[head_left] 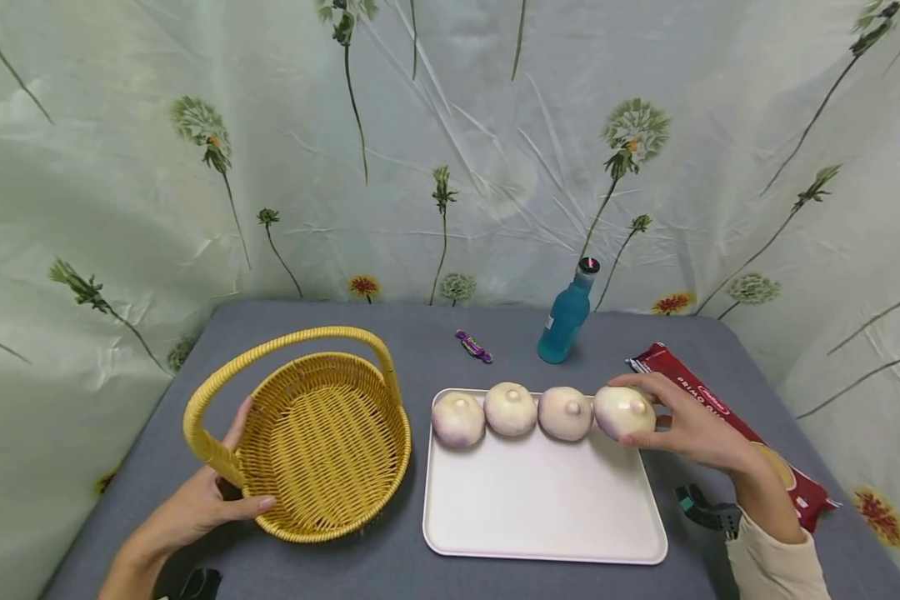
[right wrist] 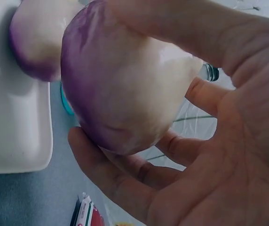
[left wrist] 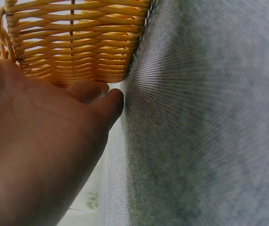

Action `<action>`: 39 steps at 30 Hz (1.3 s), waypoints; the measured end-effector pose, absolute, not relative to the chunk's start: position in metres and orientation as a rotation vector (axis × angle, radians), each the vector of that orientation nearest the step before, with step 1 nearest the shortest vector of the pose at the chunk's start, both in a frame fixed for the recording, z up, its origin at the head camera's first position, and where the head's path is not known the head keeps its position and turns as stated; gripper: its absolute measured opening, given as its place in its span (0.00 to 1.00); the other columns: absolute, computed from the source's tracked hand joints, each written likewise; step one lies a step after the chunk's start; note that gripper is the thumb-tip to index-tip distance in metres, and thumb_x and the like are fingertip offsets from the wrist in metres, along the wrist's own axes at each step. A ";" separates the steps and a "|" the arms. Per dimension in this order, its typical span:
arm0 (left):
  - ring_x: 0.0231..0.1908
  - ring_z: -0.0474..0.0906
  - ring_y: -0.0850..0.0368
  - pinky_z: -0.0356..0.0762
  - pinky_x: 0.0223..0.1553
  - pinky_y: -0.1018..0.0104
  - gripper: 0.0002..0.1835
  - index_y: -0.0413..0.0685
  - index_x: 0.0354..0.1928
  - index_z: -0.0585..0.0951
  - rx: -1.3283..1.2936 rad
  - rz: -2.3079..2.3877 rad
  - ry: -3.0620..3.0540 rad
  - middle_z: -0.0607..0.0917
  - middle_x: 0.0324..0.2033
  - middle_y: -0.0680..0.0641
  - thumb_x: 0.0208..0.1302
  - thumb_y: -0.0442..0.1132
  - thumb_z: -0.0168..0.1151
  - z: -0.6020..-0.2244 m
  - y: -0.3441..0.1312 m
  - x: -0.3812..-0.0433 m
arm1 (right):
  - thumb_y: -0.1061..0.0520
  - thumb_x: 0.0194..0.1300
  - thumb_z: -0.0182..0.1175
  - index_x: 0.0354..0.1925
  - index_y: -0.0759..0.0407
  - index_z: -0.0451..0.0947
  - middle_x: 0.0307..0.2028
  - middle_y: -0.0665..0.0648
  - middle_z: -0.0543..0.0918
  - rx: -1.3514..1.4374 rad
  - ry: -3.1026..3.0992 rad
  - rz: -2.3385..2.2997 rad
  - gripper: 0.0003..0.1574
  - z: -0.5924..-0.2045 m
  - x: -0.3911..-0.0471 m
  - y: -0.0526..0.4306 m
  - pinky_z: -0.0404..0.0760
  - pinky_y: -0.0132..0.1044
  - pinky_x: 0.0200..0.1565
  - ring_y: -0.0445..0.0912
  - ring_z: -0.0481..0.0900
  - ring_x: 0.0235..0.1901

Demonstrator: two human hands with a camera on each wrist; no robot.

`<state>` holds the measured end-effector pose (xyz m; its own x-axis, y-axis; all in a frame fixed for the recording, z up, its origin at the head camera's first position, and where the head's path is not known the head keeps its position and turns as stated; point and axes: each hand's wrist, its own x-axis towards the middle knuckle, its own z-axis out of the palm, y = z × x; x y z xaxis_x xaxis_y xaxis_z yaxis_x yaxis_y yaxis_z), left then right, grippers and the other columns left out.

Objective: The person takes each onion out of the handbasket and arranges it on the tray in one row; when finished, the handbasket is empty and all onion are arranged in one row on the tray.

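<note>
A white-and-purple turnip point(head_left: 625, 412) is in my right hand point(head_left: 686, 425), thumb on its near side and fingers on its far side, at the white tray's point(head_left: 540, 508) back right corner. The right wrist view shows the turnip's purple underside point(right wrist: 85, 89) off the tray. Left of it, three more turnips point(head_left: 512, 409) sit in a row along the tray's back edge. My left hand point(head_left: 195, 504) holds the left side of a yellow wicker basket point(head_left: 322, 450), thumb at the near rim and fingers by the handle's base. No contents show inside the basket, and its handle stands up.
Behind the tray stands a blue bottle point(head_left: 566, 321) with a dark cap. A purple-wrapped candy point(head_left: 473, 347) lies left of the bottle. Along the right side, partly behind my right arm, is a red packet point(head_left: 675, 371). A floral curtain point(head_left: 450, 125) hangs behind the grey table point(head_left: 390, 575).
</note>
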<state>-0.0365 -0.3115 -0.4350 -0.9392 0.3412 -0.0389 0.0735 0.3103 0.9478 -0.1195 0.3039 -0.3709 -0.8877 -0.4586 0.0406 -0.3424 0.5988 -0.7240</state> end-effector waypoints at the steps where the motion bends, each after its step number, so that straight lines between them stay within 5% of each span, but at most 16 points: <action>1: 0.75 0.41 0.57 0.62 0.54 0.85 0.64 0.71 0.79 0.28 0.388 1.677 2.347 0.26 0.78 0.39 0.62 0.27 0.66 -0.435 -0.312 -0.037 | 0.56 0.54 0.76 0.64 0.53 0.71 0.59 0.55 0.71 -0.671 2.676 -1.163 0.41 -0.372 -0.120 0.305 0.81 0.36 0.44 0.37 0.72 0.50; 8: 0.66 0.48 0.85 0.62 0.54 0.85 0.65 0.70 0.79 0.28 0.430 1.701 2.336 0.27 0.77 0.36 0.61 0.25 0.66 -0.435 -0.312 -0.040 | 0.55 0.54 0.77 0.63 0.58 0.71 0.59 0.61 0.71 -0.639 2.710 -1.096 0.41 -0.376 -0.124 0.308 0.81 0.35 0.42 0.42 0.69 0.50; 14: 0.75 0.30 0.42 0.55 0.54 0.88 0.64 0.71 0.79 0.28 0.374 1.706 2.321 0.24 0.78 0.43 0.62 0.26 0.65 -0.435 -0.313 -0.040 | 0.53 0.54 0.77 0.62 0.60 0.72 0.58 0.62 0.73 -0.598 2.753 -1.046 0.41 -0.385 -0.131 0.309 0.80 0.36 0.42 0.41 0.67 0.50; 17: 0.74 0.26 0.35 0.54 0.54 0.89 0.64 0.70 0.79 0.28 0.361 1.708 2.318 0.23 0.78 0.44 0.62 0.27 0.66 -0.436 -0.312 -0.041 | 0.53 0.52 0.78 0.62 0.61 0.73 0.57 0.62 0.75 -0.625 2.792 -1.010 0.41 -0.389 -0.132 0.309 0.77 0.37 0.45 0.39 0.67 0.51; 19: 0.75 0.27 0.38 0.55 0.54 0.89 0.64 0.70 0.79 0.28 0.367 1.709 2.316 0.23 0.77 0.44 0.63 0.27 0.65 -0.436 -0.312 -0.041 | 0.53 0.51 0.79 0.61 0.62 0.74 0.56 0.62 0.76 -0.635 2.822 -0.981 0.41 -0.391 -0.133 0.308 0.76 0.39 0.48 0.42 0.68 0.52; 23: 0.73 0.38 0.73 0.58 0.54 0.87 0.64 0.72 0.78 0.27 0.369 1.711 2.308 0.23 0.77 0.41 0.63 0.26 0.65 -0.437 -0.313 -0.041 | 0.53 0.51 0.79 0.61 0.61 0.74 0.56 0.63 0.76 -0.615 2.824 -0.951 0.42 -0.392 -0.133 0.304 0.74 0.47 0.49 0.52 0.70 0.53; 26: 0.66 0.46 0.87 0.60 0.54 0.87 0.64 0.73 0.78 0.27 0.385 1.716 2.305 0.24 0.77 0.39 0.63 0.26 0.65 -0.437 -0.314 -0.041 | 0.53 0.52 0.78 0.62 0.61 0.73 0.56 0.65 0.74 -0.577 2.797 -0.949 0.42 -0.394 -0.134 0.300 0.74 0.53 0.49 0.56 0.70 0.53; 35: 0.71 0.44 0.75 0.63 0.54 0.85 0.64 0.72 0.78 0.27 0.426 1.719 2.304 0.23 0.76 0.36 0.63 0.25 0.64 -0.435 -0.314 -0.042 | 0.53 0.51 0.78 0.63 0.64 0.73 0.59 0.69 0.72 -0.523 2.808 -0.914 0.44 -0.397 -0.138 0.295 0.71 0.59 0.51 0.60 0.69 0.55; 39: 0.68 0.46 0.83 0.64 0.53 0.85 0.64 0.69 0.78 0.26 0.410 1.702 2.323 0.23 0.76 0.35 0.63 0.26 0.65 -0.436 -0.314 -0.043 | 0.53 0.51 0.78 0.64 0.64 0.72 0.59 0.70 0.72 -0.496 2.792 -0.924 0.45 -0.396 -0.139 0.294 0.70 0.64 0.53 0.61 0.68 0.56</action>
